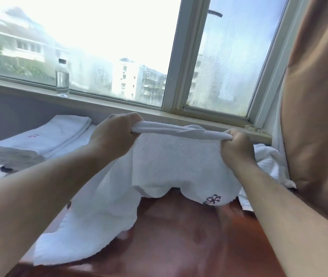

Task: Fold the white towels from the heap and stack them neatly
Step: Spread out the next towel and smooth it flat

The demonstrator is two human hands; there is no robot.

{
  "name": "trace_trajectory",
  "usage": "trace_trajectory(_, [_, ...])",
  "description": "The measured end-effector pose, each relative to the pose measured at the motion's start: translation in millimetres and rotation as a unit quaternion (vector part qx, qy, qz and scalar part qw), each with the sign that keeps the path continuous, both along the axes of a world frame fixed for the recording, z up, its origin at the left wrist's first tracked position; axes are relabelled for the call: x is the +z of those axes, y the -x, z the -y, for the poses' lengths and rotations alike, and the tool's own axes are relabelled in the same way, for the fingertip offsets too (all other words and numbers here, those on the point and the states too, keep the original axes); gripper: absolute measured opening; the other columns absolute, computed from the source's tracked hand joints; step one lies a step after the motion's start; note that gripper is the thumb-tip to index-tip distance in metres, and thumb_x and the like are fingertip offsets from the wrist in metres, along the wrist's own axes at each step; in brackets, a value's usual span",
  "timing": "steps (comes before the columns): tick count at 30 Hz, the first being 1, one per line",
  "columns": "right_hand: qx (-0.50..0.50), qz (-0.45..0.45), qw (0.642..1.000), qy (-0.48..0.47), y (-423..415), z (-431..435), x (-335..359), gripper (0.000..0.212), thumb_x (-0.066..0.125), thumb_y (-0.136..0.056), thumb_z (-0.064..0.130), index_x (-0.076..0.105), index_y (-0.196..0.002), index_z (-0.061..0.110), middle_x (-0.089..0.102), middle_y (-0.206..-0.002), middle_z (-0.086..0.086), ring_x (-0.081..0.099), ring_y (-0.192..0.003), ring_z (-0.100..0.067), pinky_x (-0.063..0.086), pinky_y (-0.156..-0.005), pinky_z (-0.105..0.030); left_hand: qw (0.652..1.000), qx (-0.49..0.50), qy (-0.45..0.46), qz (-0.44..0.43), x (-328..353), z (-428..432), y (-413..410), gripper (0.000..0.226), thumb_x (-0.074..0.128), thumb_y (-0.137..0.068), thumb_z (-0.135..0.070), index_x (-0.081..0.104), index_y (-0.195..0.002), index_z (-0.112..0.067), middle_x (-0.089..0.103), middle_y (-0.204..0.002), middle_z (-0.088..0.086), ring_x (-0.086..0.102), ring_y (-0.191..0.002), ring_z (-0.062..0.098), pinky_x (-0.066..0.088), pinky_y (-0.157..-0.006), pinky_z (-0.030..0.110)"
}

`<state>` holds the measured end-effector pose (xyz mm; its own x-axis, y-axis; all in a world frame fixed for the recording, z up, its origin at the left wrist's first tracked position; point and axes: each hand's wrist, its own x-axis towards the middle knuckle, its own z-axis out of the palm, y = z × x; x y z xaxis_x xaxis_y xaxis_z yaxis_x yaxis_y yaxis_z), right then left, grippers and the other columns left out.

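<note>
Gripping a white terry towel (171, 166) by its bunched top edge, left hand (117, 132) and right hand (237, 145) hold it over a reddish-brown wooden table (179, 236). A stack of folded white towels (39, 140) sits at ten o'clock; seemingly the remaining heap (267, 158) lies at three. Bare wood at six offers folding room.

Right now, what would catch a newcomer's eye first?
A white terry towel with a dark embroidered flower, stretched at centre between the left grip and right grip. Behind it to the left, a stack of folded white towels; a clear plastic bottle stands on the windowsill.
</note>
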<state>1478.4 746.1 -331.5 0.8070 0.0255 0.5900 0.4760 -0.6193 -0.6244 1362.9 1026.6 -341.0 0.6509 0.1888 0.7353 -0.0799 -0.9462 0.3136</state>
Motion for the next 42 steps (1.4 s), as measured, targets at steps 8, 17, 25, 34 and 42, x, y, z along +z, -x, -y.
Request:
trace_trajectory(8, [-0.057, 0.075, 0.992, 0.082, 23.2, 17.1, 45.4, 0.017, 0.042, -0.087, 0.025, 0.052, -0.076, 0.018, 0.055, -0.069, 0.001, 0.049, -0.063, -0.017, 0.029, -0.052, -0.028, 0.992, 0.125, 0.024, -0.014, 1.0, -33.8, 7.6, 0.018, 0.047, -0.085, -0.013, 0.055, -0.094, -0.027, 0.053, -0.085, -0.003, 0.047, -0.08, 0.026, 0.041, -0.069, 0.037])
trace_trajectory(17, [0.086, -0.148, 0.937, 0.305, 18.5, 34.1, -42.8, 0.037, 0.059, -0.096, 0.036, 0.051, -0.069, 0.012, 0.052, -0.062, 0.001, 0.047, -0.058, -0.014, 0.031, -0.052, -0.028, 0.963, 0.026, 0.027, -0.265, -91.1, -10.6, 2.9, 0.011, 0.05, -0.095, -0.036, 0.053, -0.087, -0.028, 0.059, -0.085, -0.004, 0.053, -0.078, 0.017, 0.038, -0.063, 0.034])
trace_trajectory(25, [0.151, -0.241, 0.928, 0.242, 20.7, 52.4, -89.7, 0.043, 0.074, -0.077, 0.059, 0.061, -0.081, 0.018, 0.06, -0.072, 0.01, 0.055, -0.065, -0.01, 0.039, -0.058, -0.025, 0.923, -0.049, -0.015, -0.381, -142.5, 20.5, 1.7, 0.08, 0.067, -0.068, -0.069, 0.043, -0.137, -0.035, 0.052, -0.128, -0.008, 0.051, -0.119, 0.018, 0.044, -0.101, 0.04])
trace_trajectory(34, [0.069, -0.121, 0.899, 0.416, 21.6, 48.7, -134.1, 0.007, 0.05, -0.087, 0.029, 0.049, -0.079, 0.03, 0.058, -0.077, 0.011, 0.06, -0.077, -0.023, 0.041, -0.057, -0.033, 0.976, 0.017, -0.163, -0.141, -169.9, 20.7, -9.4, 0.045, 0.072, -0.068, -0.001, 0.065, -0.109, -0.017, 0.061, -0.096, 0.009, 0.062, -0.089, 0.038, 0.05, -0.071, 0.047])
trace_trajectory(42, [0.149, -0.067, 0.918, 0.362, 35.1, 66.4, -120.7, 0.016, 0.063, -0.085, 0.037, 0.051, -0.081, 0.027, 0.047, -0.084, 0.011, 0.053, -0.082, -0.017, 0.043, -0.068, -0.033, 0.921, -0.186, -0.124, -0.32, -133.4, 31.5, 5.6, 0.042, 0.071, -0.078, -0.027, 0.06, -0.118, -0.032, 0.051, -0.117, -0.013, 0.057, -0.103, 0.014, 0.046, -0.087, 0.031])
